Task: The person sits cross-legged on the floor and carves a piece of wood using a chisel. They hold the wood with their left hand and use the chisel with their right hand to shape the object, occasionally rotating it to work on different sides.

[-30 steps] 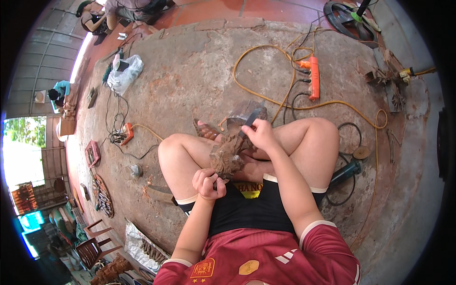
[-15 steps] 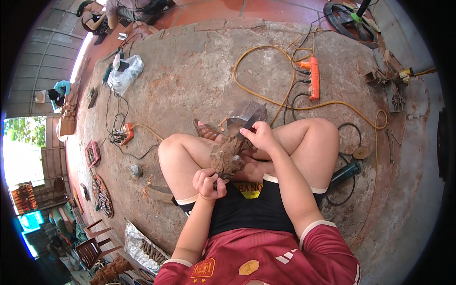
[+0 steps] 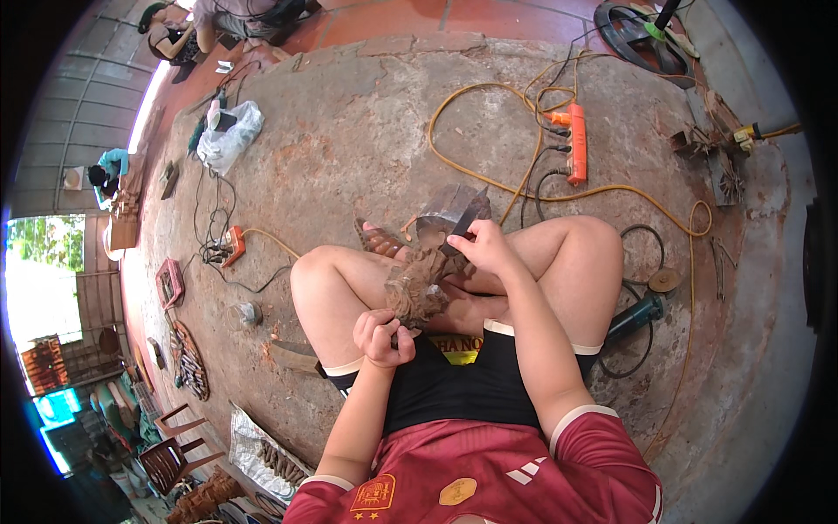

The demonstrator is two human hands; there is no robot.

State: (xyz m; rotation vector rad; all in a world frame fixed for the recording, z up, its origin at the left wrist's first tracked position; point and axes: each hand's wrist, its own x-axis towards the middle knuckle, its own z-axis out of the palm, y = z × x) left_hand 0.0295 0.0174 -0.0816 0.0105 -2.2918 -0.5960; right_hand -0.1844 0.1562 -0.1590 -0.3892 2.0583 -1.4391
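A rough brown carved wooden piece lies between my bent legs, slanting from my lap toward the far side. My left hand is closed in a fist at its near end, gripping it there; the palm side is hidden. My right hand pinches a dark flat strip, which looks like a file or blade, over the carving's far end. Beyond that end stands a dark block, partly covered by the strip.
An orange power strip with a looping yellow cord lies ahead right. A green power tool rests by my right thigh. At left are another orange socket box, a plastic bag and a basket of tools. Other people sit far left.
My right hand has shifted slightly to the right and away from me with the dark strip. My left hand and the carved piece stay almost in place.
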